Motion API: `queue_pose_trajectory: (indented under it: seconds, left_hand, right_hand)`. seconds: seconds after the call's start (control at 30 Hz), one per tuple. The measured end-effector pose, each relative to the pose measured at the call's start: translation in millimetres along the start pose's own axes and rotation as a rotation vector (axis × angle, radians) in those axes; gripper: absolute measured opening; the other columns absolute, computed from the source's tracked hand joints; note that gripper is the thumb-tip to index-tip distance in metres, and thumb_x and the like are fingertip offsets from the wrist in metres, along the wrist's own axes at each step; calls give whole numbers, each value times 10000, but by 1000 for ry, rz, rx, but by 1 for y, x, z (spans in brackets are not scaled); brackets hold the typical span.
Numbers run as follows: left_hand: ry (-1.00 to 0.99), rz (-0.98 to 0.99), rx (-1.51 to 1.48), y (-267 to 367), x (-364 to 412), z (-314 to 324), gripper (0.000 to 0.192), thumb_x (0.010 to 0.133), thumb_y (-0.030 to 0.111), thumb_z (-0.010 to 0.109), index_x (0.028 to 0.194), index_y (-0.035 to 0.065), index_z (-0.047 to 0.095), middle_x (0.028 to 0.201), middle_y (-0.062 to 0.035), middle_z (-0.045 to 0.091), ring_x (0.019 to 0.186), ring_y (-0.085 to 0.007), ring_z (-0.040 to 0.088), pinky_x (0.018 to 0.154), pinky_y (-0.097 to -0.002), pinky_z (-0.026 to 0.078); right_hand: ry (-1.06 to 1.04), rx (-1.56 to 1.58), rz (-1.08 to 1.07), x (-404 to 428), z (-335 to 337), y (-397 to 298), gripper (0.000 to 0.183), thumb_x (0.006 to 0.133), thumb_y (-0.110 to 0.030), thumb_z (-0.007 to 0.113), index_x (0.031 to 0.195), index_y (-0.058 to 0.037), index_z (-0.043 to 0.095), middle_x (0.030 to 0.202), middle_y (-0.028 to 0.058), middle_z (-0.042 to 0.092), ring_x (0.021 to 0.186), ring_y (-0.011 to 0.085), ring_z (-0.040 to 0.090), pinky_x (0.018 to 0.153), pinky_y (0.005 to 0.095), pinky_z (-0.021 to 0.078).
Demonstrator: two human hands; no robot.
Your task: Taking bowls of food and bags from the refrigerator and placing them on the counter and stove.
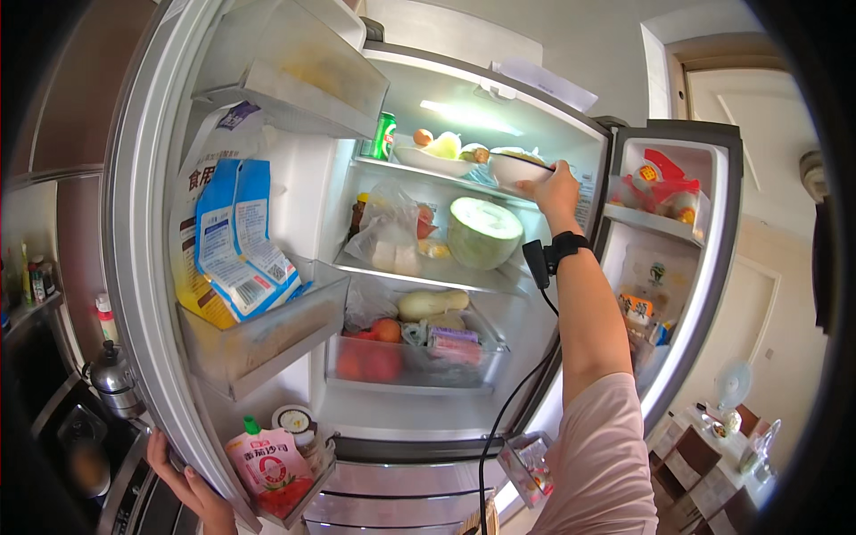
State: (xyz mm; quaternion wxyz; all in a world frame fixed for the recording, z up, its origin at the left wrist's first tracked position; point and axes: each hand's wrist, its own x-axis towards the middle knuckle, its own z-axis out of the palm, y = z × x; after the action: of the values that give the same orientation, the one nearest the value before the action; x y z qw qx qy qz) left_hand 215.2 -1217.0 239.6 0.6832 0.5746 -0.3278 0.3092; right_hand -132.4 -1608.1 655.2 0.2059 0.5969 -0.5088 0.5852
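My right hand (558, 194) reaches up into an open refrigerator and grips a white bowl (511, 170) with a dark rim at the right of the top shelf (428, 168). What the bowl contains is hard to make out. Left of it stand a white dish (431, 160) of pale fruit and a green can (384, 136). My left hand (187, 485) holds the lower edge of the left refrigerator door (144, 281). Below the bowl, a cut winter melon (483, 234) sits on the middle shelf beside a clear plastic bag (391, 234) of food.
The left door's bins hold a blue-white package (244, 234) and a pink ketchup pouch (271, 468). A drawer (414, 364) contains fruit and vegetables. The right door (709, 267) stands open. A black cable (501, 414) hangs from my right wrist. A stove with a metal pot (115, 381) is left.
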Motion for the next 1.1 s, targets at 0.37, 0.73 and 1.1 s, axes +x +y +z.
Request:
queue_pose_trajectory:
  seconds: [0.37,0.73,1.1]
  left_hand:
    - [126,348,-273,49,24,-10,451,904,247,499,1298,45,410,1353,-236,390,1293,-381,359,1084,-507,263]
    - [-1270,-203,-1287,140,10,40,680,839,53,573,1443,20,260,1483,-197,269,1372,-327,311,1112,-456,270]
    - [-1554,-1263,-1455,132,-35,76,542,961,383,493,1402,107,342,1375,-116,476,1247,-283,487,1040,-518,389]
  right_hand:
    - [7,94,-112,-66,-104,-20,793,508,-396,901,1099,13,565,998,217,665,949,324,655,842,382,511]
    - [-297,825,-84,-236,-169,23,595,571,-114,910,976,-40,480,928,48,607,857,124,600,744,268,540]
    - [-563,1065,95,-430,-199,65,618,559,-56,913,955,-83,440,1141,75,506,1118,172,509,949,312,421]
